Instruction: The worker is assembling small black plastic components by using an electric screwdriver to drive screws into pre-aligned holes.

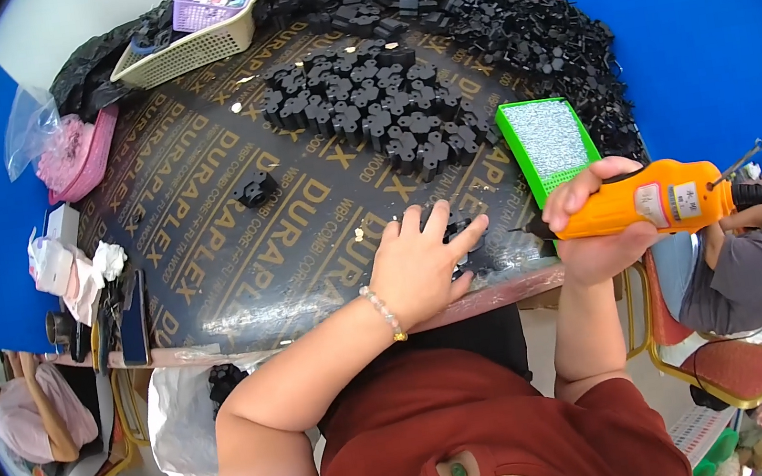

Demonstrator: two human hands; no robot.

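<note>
My left hand (405,273) rests at the table's near edge, its fingers curved over a small black plastic part (465,235) and holding it against the tabletop. The fingers hide much of that part. To the right, my right hand (600,254) grips an orange electric screwdriver (659,195), held sideways with its dark tip toward the left hand and a black cord leaving its back end. Just beyond the screwdriver lies a green tray (555,182) filled with small silvery pieces, probably screws.
Black assembled blocks (364,105) cover the middle of the table; a lone black block (256,189) lies left. Loose black parts (559,51) are heaped behind. A cream basket (184,54), pink basket (105,149) and phone (134,319) line the left. Other people sit on both sides.
</note>
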